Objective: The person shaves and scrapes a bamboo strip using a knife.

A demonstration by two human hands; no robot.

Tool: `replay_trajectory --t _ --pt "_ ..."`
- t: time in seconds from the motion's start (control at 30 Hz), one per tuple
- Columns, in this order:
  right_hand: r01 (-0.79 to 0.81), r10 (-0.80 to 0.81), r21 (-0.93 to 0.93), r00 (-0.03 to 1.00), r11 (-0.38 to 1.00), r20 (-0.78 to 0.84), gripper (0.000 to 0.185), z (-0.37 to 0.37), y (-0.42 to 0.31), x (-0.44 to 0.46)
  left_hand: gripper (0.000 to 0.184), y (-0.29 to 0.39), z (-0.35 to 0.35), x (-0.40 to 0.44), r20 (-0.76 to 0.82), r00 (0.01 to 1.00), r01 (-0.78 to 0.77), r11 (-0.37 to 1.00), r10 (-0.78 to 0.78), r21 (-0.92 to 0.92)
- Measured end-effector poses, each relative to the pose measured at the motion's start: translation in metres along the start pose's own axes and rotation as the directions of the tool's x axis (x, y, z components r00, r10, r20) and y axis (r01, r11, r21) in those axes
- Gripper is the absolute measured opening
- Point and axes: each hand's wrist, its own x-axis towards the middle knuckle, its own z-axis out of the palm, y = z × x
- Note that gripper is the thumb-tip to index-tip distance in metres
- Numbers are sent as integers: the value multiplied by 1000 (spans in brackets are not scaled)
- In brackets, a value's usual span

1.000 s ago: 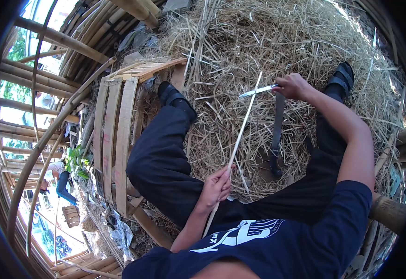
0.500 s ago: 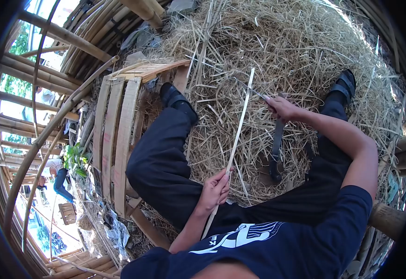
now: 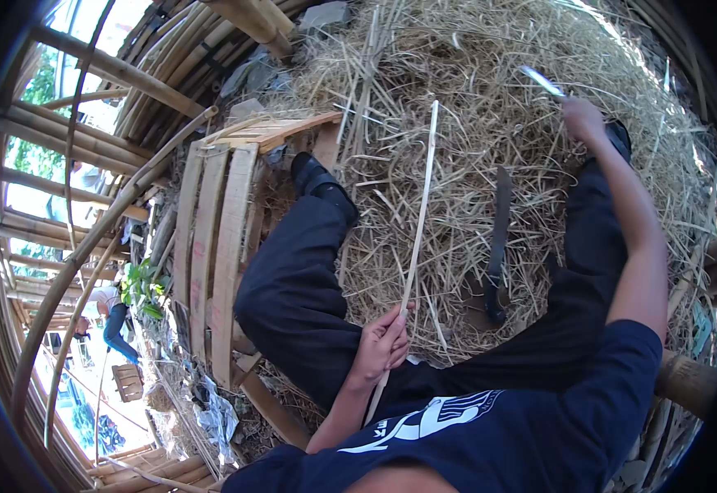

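My left hand point(image 3: 381, 345) is closed around the lower part of a long thin bamboo strip point(image 3: 422, 207), which slants up and away over the shavings. Up at the right, my right hand point(image 3: 582, 122) grips a knife point(image 3: 542, 80), its bright blade pointing to the upper left, well apart from the strip. A second, larger blade with a dark curved handle point(image 3: 498, 246) lies on the shavings between my legs. Pale bamboo shavings point(image 3: 457, 156) cover the ground under and around the strip.
A slatted wooden crate point(image 3: 219, 246) stands left of my left leg. Bamboo poles point(image 3: 120, 66) form a frame along the left side, and a thick bamboo piece point(image 3: 687, 382) is by my right hip. Beyond the frame, another person point(image 3: 114, 324) bends over outside.
My right hand has swung the knife up and to the right, away from the strip. The left hand keeps its hold on the strip. The view has shifted slightly.
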Motion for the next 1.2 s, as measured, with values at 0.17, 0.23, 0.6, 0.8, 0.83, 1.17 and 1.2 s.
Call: replay_trajectory --t 0.17,0.23,0.6,0.8,0.83,1.17,1.2 --pt "-173 245 485 965 857 -89 55 29 -4 -34 33 0 5 11 -25 999 23 999 -22 48" --pt "-44 -3 559 997 828 81 50 32 -25 -51 33 -2 6 10 -39 999 22 992 -18 120" --pt "649 -797 514 590 561 126 33 -29 -159 -107 33 2 11 9 -62 998 -2 996 8 92" --pt "668 -804 450 525 593 279 37 -7 -164 -105 33 1 6 10 12 999 -34 999 33 35" --pt "217 -447 454 745 864 495 40 8 -156 -84 33 2 4 8 11 1000 -8 1000 8 16" --pt "-419 -364 699 635 579 682 48 35 -170 -95 33 -3 5 14 -13 999 49 999 -49 22" --pt "34 -579 758 669 651 467 48 15 -181 -111 33 -4 6 14 -12 999 45 999 -45 5"
